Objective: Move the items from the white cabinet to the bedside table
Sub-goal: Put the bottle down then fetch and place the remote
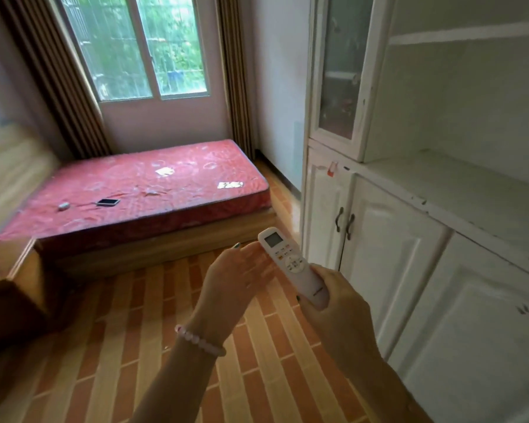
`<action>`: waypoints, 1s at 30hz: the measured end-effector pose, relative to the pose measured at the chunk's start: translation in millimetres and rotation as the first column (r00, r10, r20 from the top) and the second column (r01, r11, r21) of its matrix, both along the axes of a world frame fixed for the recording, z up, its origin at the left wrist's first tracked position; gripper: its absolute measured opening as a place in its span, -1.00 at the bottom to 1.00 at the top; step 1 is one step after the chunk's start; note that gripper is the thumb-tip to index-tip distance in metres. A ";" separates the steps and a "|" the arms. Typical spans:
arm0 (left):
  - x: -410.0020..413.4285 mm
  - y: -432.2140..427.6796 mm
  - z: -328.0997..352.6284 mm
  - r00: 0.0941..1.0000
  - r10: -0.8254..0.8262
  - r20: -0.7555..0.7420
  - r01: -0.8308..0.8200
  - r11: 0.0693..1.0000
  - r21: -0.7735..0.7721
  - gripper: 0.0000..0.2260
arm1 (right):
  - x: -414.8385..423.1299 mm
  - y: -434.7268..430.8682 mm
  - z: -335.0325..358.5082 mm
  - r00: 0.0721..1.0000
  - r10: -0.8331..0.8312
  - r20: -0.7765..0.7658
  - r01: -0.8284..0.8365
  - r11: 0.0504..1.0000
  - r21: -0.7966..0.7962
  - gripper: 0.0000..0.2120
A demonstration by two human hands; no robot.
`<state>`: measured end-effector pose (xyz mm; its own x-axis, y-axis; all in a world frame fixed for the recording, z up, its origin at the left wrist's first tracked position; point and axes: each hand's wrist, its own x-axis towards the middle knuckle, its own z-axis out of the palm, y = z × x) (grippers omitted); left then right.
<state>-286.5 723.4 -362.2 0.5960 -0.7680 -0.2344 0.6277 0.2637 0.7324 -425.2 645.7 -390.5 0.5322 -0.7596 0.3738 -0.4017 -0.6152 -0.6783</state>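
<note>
My right hand [336, 309] grips the lower end of a white remote control [290, 262] with a small screen and buttons, held up over the floor in front of me. Just left of the remote is my left hand [242, 276], palm turned toward it and fingers straight, close to its upper half; I cannot tell if they touch. The white cabinet [425, 239] stands at the right with its open counter shelf bare. The wooden bedside table [16, 279] is at the left edge, beside the bed.
A bed with a red mattress [153, 190] lies ahead under the window; a phone [107, 202] and a small pale object [64, 206] lie on it. Brown curtains flank the window. Brick-patterned floor [135, 346] stretches between me and the bedside table.
</note>
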 end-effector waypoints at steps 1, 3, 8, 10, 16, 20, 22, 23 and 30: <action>11.5 8.0 1.0 1.000 0.020 0.009 -0.020 1.000 -0.002 -0.73 | 12.9 5.4 0.6 1.000 0.018 0.002 -0.018 1.000 -0.016 -0.49; 36.0 25.4 1.5 0.999 0.049 0.012 -0.049 0.999 -0.019 -0.71 | 39.8 17.0 2.2 0.999 0.054 0.000 -0.054 0.998 -0.034 -0.49; 102.9 69.1 0.0 0.994 0.103 0.031 -0.102 0.994 -0.029 -0.63 | 109.9 51.7 6.4 0.991 0.133 0.005 -0.133 0.988 -0.081 -0.48; 132.2 89.1 -1.0 0.990 0.137 0.038 -0.137 0.991 -0.006 -0.57 | 139.7 68.1 7.2 0.986 0.163 0.017 -0.161 0.983 -0.094 -0.49; 207.9 156.7 -2.8 0.970 0.238 0.056 -0.241 0.970 0.034 -0.68 | 231.9 119.2 3.3 0.963 0.269 0.005 -0.266 0.955 -0.133 -0.48; 251.4 203.7 -7.5 0.941 0.339 0.022 -0.340 0.940 0.041 -0.68 | 286.6 153.8 -0.9 0.928 0.373 -0.001 -0.369 0.918 -0.145 -0.51; 270.8 223.8 -11.4 0.921 0.389 -0.008 -0.388 0.921 0.047 -0.67 | 311.7 167.0 -3.0 0.900 0.435 -0.006 -0.431 0.890 -0.151 -0.51; 279.8 232.2 -14.3 0.910 0.414 -0.011 -0.413 0.909 0.049 -0.66 | 324.4 172.2 -4.8 0.886 0.463 -0.013 -0.459 0.874 -0.160 -0.52; 344.2 270.0 -30.5 0.828 0.558 -0.047 -0.557 0.830 0.040 -0.65 | 417.7 193.8 -21.8 0.784 0.620 -0.046 -0.619 0.773 -0.139 -0.53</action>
